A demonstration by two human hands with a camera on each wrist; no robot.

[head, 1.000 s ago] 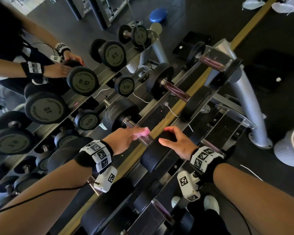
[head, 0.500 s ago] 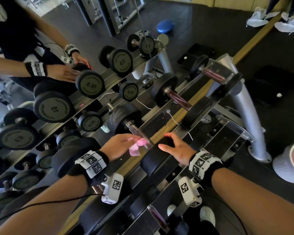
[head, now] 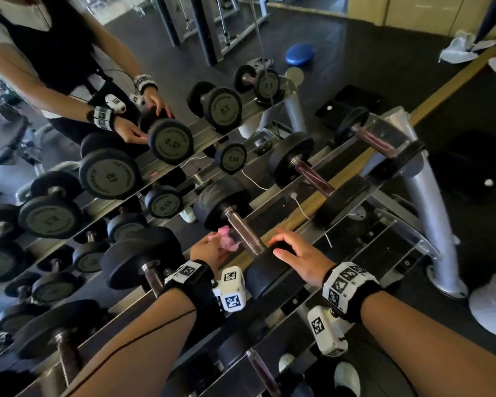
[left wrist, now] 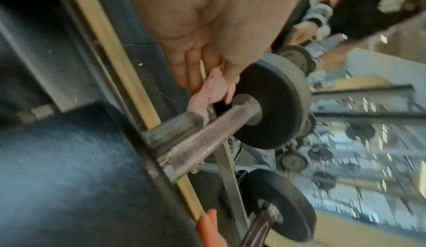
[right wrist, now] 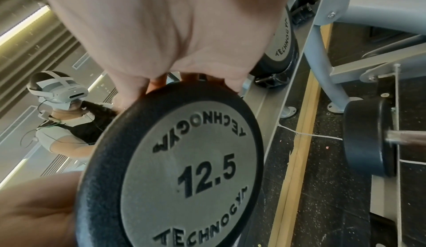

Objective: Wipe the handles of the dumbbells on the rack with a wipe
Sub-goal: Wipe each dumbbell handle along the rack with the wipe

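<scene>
My left hand (head: 209, 250) pinches a crumpled pink wipe (head: 226, 238) against the dull steel handle (head: 244, 233), whose long axis runs away from me toward the mirror (head: 126, 196). My right hand (head: 298, 257) curls its fingers over the black rubber dumbbell (right wrist: 191, 174), near head — stamped TECHNOGYM 12.5.

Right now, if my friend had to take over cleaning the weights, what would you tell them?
Left hand: pinches the pink wipe against the left side of the handle of the 12.5 dumbbell, towards its far end.
Right hand: holds that dumbbell's near head, steadying it on the rack.
Done: the wipe is at this handle; whether any other handle is already clean cannot be told.
Left: finish this handle, then probably the other dumbbells along the rack.
</scene>
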